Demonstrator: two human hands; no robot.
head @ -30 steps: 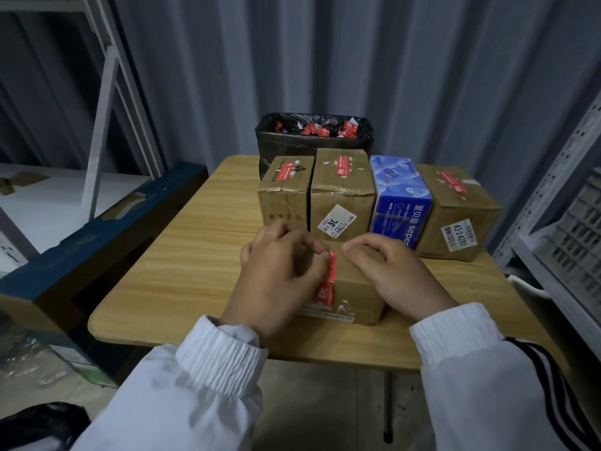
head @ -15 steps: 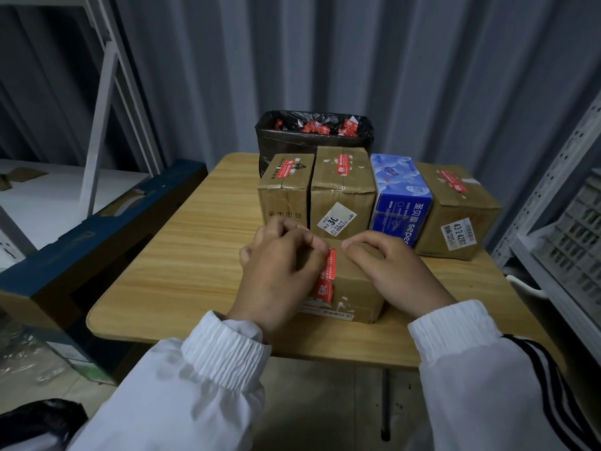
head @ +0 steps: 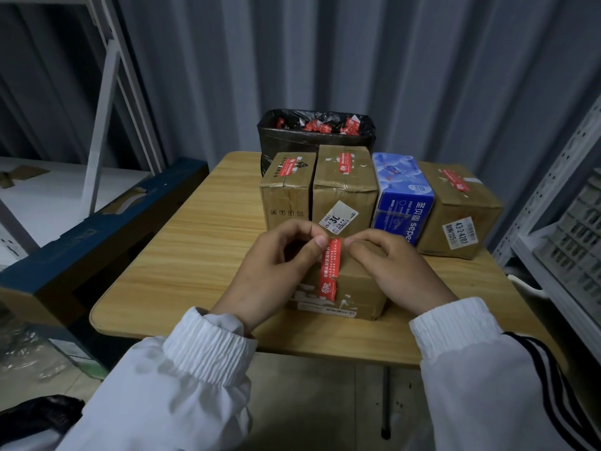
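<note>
Wooden table (head: 195, 255), front edge — cardboard box (head: 357, 288), red tape (head: 330, 271) across top; left hand (head: 270, 271) pinches the tape's far end — right hand (head: 396, 268) grips box top.

One head-worn wide-angle view looks forward and down, close over the table (head: 201, 255), toward the wall (head: 422, 76).

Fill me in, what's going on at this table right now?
A person works on a small cardboard box on the wooden table. The left hand pinches the far end of the red tape strip across its top; the right hand grips the box beside it. The strip lies mostly stuck down. A row of boxes stands behind, then a black bin holding red scraps.
</note>
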